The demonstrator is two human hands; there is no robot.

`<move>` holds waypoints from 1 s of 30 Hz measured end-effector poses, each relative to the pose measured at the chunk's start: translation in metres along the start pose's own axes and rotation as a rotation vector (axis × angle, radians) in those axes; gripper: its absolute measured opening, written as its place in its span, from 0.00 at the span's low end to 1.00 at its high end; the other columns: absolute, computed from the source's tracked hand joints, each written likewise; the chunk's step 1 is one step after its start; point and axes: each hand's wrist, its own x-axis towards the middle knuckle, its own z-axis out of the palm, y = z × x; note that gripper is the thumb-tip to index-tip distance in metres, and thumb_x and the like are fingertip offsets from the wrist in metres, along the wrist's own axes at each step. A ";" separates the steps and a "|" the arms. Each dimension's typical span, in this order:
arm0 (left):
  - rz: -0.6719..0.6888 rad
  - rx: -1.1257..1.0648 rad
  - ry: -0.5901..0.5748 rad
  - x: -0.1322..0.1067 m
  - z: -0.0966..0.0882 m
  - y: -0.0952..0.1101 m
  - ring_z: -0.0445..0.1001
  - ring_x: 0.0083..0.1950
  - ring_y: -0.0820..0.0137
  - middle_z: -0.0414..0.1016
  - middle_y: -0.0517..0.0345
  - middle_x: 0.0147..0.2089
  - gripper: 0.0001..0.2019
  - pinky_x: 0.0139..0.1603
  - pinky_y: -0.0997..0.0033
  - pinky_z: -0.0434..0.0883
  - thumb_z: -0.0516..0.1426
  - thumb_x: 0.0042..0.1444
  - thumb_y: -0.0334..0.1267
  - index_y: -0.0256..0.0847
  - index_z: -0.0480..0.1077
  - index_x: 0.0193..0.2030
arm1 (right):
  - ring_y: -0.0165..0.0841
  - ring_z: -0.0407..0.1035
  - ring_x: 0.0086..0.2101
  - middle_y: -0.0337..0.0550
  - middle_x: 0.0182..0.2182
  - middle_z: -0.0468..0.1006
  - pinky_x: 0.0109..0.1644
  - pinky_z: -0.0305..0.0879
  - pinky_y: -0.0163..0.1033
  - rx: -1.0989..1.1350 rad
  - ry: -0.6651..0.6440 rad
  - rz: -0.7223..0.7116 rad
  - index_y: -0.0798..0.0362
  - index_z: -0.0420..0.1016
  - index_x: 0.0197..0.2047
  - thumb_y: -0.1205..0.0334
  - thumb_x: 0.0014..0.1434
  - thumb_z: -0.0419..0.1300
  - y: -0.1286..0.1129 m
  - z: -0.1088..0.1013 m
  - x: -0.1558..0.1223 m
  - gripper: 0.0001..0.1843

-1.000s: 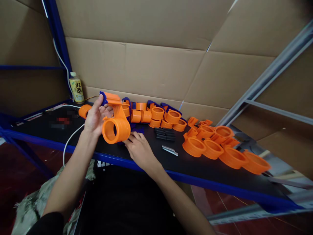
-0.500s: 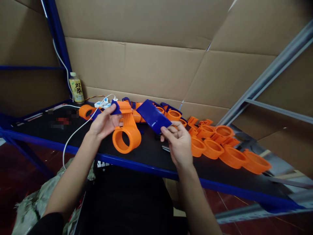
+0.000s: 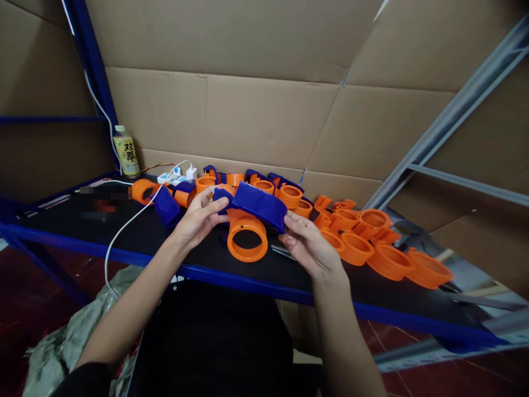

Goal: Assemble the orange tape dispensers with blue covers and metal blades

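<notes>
Dim, soft light falls fairly evenly on the brown cardboard back wall, while the brown cardboard side panel at left sinks into shadow. A pale sheen marks the curved glossy dark-blue plastic piece. Edges look stretched and soft; pixelation covers part of the flat black tabletop.

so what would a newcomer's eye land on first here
Probably the glossy dark-blue curved plastic piece in the right grip, at centre, overlapping in view the bright orange ringed plastic part in the left grip. Next, the crowd of orange plastic rings on the right of the black tabletop. The yellow-labelled bottle stands at the back left.
</notes>
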 end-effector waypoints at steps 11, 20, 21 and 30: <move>0.055 -0.031 -0.005 0.000 -0.001 -0.003 0.80 0.47 0.64 0.80 0.54 0.46 0.19 0.53 0.58 0.79 0.71 0.49 0.35 0.39 0.72 0.47 | 0.15 0.58 0.18 0.32 0.31 0.80 0.18 0.64 0.18 0.333 -0.010 0.178 0.54 0.79 0.35 0.70 0.52 0.74 0.019 -0.004 0.009 0.10; 0.091 0.045 0.048 -0.002 0.000 -0.007 0.79 0.45 0.68 0.77 0.57 0.47 0.24 0.45 0.66 0.78 0.72 0.47 0.34 0.43 0.70 0.49 | 0.18 0.64 0.18 0.34 0.29 0.81 0.19 0.68 0.20 0.368 -0.008 0.253 0.55 0.79 0.38 0.72 0.55 0.71 0.026 -0.008 0.014 0.08; 0.100 0.073 0.076 -0.002 0.000 -0.008 0.78 0.45 0.69 0.77 0.58 0.48 0.25 0.45 0.67 0.77 0.73 0.46 0.34 0.44 0.70 0.49 | 0.18 0.64 0.19 0.34 0.28 0.80 0.19 0.69 0.20 0.358 -0.013 0.259 0.55 0.79 0.38 0.71 0.55 0.71 0.027 -0.008 0.015 0.08; 0.438 0.487 0.051 -0.007 -0.001 0.000 0.77 0.52 0.60 0.76 0.52 0.50 0.37 0.54 0.63 0.75 0.77 0.34 0.42 0.42 0.71 0.53 | 0.33 0.77 0.36 0.41 0.34 0.80 0.29 0.77 0.32 -0.302 -0.108 0.081 0.52 0.79 0.45 0.59 0.56 0.72 0.022 -0.004 0.009 0.15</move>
